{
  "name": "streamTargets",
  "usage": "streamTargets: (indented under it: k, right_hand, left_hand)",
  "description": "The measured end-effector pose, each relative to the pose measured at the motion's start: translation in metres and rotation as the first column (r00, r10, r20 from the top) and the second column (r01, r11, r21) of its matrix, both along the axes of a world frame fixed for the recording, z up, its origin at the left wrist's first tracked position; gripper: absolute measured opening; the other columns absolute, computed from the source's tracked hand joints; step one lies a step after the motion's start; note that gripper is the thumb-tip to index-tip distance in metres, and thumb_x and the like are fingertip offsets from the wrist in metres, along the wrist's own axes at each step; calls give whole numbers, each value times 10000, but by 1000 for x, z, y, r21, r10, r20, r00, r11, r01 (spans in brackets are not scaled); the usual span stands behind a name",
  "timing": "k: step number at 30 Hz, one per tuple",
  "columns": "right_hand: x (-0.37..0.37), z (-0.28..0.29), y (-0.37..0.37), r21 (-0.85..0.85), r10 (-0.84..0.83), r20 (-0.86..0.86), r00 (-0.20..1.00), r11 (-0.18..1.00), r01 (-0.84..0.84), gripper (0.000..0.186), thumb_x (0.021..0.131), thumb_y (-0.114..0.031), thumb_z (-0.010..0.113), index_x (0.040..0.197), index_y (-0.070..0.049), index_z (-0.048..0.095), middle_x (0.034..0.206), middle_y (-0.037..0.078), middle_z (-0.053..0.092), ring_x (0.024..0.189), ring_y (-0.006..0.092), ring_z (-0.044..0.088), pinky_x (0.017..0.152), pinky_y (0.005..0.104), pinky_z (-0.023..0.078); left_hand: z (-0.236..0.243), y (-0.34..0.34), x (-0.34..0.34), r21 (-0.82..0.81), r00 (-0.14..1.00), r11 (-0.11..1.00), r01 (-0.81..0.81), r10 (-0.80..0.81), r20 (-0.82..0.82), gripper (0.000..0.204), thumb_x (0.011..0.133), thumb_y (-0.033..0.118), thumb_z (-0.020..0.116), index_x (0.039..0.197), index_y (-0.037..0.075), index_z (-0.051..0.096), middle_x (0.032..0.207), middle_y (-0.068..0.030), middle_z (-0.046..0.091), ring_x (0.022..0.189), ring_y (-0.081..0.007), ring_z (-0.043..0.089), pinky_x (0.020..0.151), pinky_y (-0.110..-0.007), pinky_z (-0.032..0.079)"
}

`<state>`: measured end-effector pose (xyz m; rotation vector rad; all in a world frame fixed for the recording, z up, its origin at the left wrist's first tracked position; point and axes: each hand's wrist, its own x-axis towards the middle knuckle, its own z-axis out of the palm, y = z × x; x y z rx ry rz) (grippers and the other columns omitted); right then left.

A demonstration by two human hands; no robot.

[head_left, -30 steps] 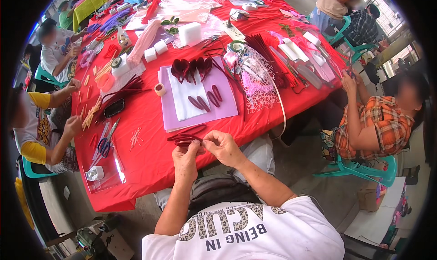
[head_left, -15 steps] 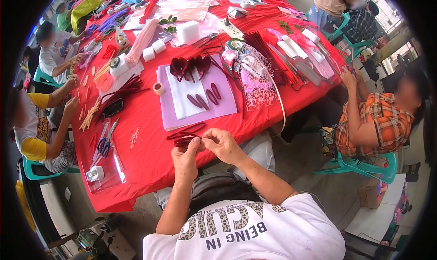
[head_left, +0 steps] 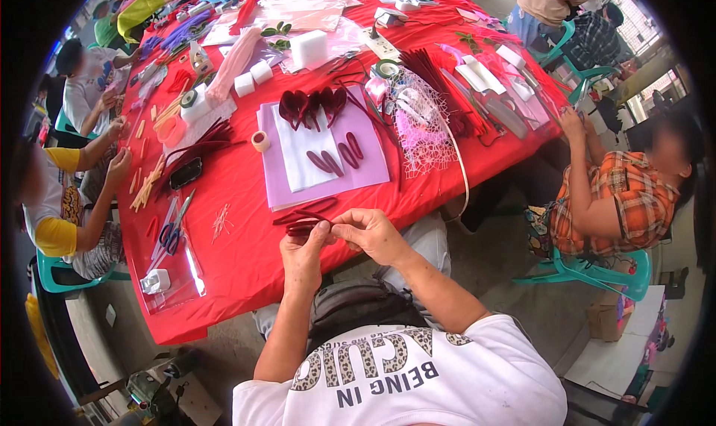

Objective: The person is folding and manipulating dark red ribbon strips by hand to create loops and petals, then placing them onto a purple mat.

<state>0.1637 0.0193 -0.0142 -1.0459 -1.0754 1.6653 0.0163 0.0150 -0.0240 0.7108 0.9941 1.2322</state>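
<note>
My left hand point(head_left: 302, 253) is closed on dark red fuzzy stems point(head_left: 304, 215), probably pipe cleaners, bent into loops that stick out to its left. My right hand point(head_left: 375, 239) pinches close to the left fingertips at the table's near edge; whatever lies between its finger and thumb is too small to make out. Just beyond, a purple sheet point(head_left: 365, 180) carries a white cloth point(head_left: 294, 165). Several dark red bent loops point(head_left: 350, 151) lie on them, and dark red heart-like shapes point(head_left: 312, 110) stand at the far side.
A tape roll point(head_left: 260, 141) is left of the sheet. Scissors point(head_left: 170, 238), a black phone-like object point(head_left: 186, 174) and wooden sticks point(head_left: 151, 185) lie further left. White netting point(head_left: 421, 127) and a knife-like blade point(head_left: 503, 118) are right. People sit at both sides of the red-covered table point(head_left: 246, 277).
My hands stay close together with the stems and have shifted only slightly. On the left, a co-worker's hands have moved a little.
</note>
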Motion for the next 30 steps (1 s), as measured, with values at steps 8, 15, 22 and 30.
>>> streamTargets:
  k: [8, 15, 22, 30]
  right_hand:
    - [-3, 4, 1, 44, -42, 21, 999, 998, 42, 73, 851, -70, 573, 855, -4, 605, 690, -30, 550, 589, 22, 453, 521, 184, 370]
    - [-5, -15, 6, -2, -196, -63, 979, 980, 197, 51, 857, -64, 556, 828, -32, 584, 654, -61, 505, 558, -2, 412, 479, 171, 328]
    - [-8, -27, 6, -102, -227, -176, 958, 972, 211, 44, 859, -71, 563, 842, -30, 558, 628, -49, 493, 511, 9, 392, 449, 170, 303]
    - [3, -39, 12, -94, -241, -160, 957, 969, 228, 35, 852, -62, 570, 833, -33, 564, 606, -59, 477, 487, -2, 356, 420, 169, 265]
  left_hand:
    - [3, 1, -2, 4, 999, 999, 50, -50, -14, 136, 824, 115, 627, 886, 4, 579, 792, -67, 619, 680, -130, 590, 630, -272, 497]
    - [-3, 4, 4, -30, 999, 999, 45, -46, -16, 142, 840, 101, 597, 903, 1, 519, 788, -81, 588, 694, -145, 581, 660, -284, 494]
    - [-9, 7, 5, -17, 992, 997, 81, -82, -99, 131, 841, 119, 601, 865, 6, 536, 761, -67, 602, 681, -125, 582, 656, -264, 484]
    - [-14, 26, -4, -28, 987, 996, 83, -86, -134, 132, 850, 152, 597, 843, 26, 560, 766, -52, 606, 685, -119, 582, 659, -258, 489]
